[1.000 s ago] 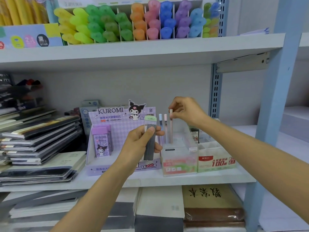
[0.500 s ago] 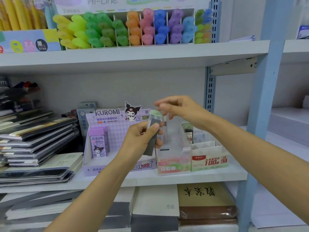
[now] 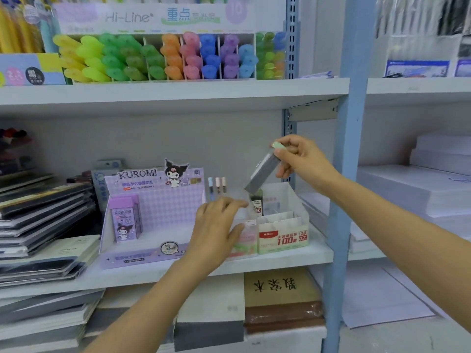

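Note:
A grey lead-refill case (image 3: pixel 262 173) with a pale green cap hangs tilted above the white divided box (image 3: pixel 283 235). My right hand (image 3: pixel 298 156) pinches it at the capped top end. My left hand (image 3: pixel 216 228) rests with relaxed fingers on the clear plastic box (image 3: pixel 246 238) in the middle of the shelf and holds nothing. Three thin refill tubes (image 3: pixel 217 187) stand upright behind that clear box. To the left stands the purple Kuromi display box (image 3: pixel 153 212) with a purple case inside.
Stacked notebooks (image 3: pixel 43 212) fill the shelf's left side. Coloured highlighters (image 3: pixel 163 57) sit on the shelf above. A blue upright post (image 3: pixel 344 174) borders the shelf at right, with white paper reams (image 3: pixel 420 189) beyond. Books (image 3: pixel 280 299) lie on the shelf below.
The grey case passed from my left hand to my right hand and moved right, above the white box. My left hand dropped onto the clear box. The view shifted right.

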Motion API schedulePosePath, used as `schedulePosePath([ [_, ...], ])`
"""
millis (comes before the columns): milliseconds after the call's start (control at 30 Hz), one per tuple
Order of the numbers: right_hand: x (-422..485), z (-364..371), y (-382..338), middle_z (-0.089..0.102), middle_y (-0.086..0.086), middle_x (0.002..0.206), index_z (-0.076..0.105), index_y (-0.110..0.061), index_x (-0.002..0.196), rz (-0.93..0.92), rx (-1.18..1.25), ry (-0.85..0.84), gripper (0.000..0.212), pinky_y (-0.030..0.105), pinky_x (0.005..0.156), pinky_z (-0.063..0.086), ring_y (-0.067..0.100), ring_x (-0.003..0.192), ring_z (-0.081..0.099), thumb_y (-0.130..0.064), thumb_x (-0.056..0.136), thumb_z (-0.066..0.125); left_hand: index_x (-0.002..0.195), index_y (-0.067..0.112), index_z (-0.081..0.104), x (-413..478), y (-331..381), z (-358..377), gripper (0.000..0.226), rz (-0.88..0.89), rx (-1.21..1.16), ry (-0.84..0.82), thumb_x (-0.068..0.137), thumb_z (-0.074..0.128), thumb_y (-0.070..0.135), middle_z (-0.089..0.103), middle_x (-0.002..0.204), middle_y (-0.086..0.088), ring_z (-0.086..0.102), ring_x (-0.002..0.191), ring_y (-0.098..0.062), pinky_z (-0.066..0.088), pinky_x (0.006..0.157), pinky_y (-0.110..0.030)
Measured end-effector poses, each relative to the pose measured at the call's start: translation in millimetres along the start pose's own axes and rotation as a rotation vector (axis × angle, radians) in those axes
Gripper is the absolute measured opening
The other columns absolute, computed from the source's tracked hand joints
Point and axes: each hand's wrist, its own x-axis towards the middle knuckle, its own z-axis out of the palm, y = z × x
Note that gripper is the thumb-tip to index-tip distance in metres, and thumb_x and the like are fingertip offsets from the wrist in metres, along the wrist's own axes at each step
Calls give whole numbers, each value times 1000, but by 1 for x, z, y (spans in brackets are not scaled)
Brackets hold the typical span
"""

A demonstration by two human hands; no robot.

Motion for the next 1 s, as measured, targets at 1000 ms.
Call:
schedulePosePath([
  [1000,-7,14,33,69,-2,101,66,-15,112,-224,-545,-169,23,27,86,54,10,92,64,-14,89,67,139,25,49,-12,0,18,44,251,217,-95,95,53,26,37,153,-2,37,138,-22,24,117,-47],
])
